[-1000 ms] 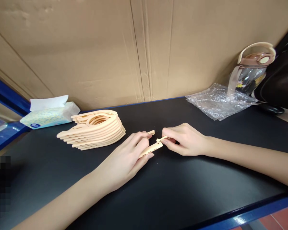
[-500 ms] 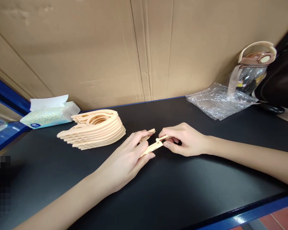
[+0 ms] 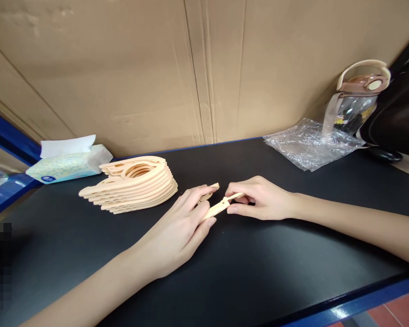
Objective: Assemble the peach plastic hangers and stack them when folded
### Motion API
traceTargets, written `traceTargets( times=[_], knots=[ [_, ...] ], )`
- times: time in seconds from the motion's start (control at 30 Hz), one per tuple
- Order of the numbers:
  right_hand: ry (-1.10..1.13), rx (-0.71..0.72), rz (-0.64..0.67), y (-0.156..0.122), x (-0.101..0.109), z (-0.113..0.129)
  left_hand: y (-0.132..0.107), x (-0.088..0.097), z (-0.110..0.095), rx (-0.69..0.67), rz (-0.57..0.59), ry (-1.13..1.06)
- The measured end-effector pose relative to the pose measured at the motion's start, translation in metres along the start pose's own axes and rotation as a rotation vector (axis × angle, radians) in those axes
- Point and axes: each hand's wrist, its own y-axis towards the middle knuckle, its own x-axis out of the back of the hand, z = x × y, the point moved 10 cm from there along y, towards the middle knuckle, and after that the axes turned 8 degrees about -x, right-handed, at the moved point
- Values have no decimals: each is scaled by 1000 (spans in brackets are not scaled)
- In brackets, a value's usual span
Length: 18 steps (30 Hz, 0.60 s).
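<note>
My left hand (image 3: 187, 218) is closed around a cream plastic folding hanger (image 3: 216, 210), its thumb below and its fingers over the top. Much of the hanger is hidden by that hand; one curved end pokes out past the fingertips. With thumb and fingers pinched, my right hand (image 3: 255, 198) grips a thin cream bar (image 3: 234, 196), which meets the hanger's near end beside a small hole. To the left lies a neat stack of similar cream hangers (image 3: 139, 186), apart from both hands.
A tissue pack (image 3: 71, 163) sits at the back left of the black table (image 3: 245, 268). Clear plastic wrap (image 3: 306, 145) lies at the back right, by a water bottle (image 3: 356, 106) with a handle. Brown cardboard (image 3: 122, 72) stands behind, and a dark object (image 3: 398, 109) borders the right.
The hanger has tilted slightly in my left hand, so the slots along its edge show less. My right thumb has shifted a little left. The stack has stayed in place.
</note>
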Motion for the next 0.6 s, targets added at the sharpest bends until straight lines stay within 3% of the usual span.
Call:
traceTargets(
  times=[0.6],
  knots=[
    [-72, 51, 65, -4, -7, 8, 0, -2, -3, -16, 8, 34]
  ],
)
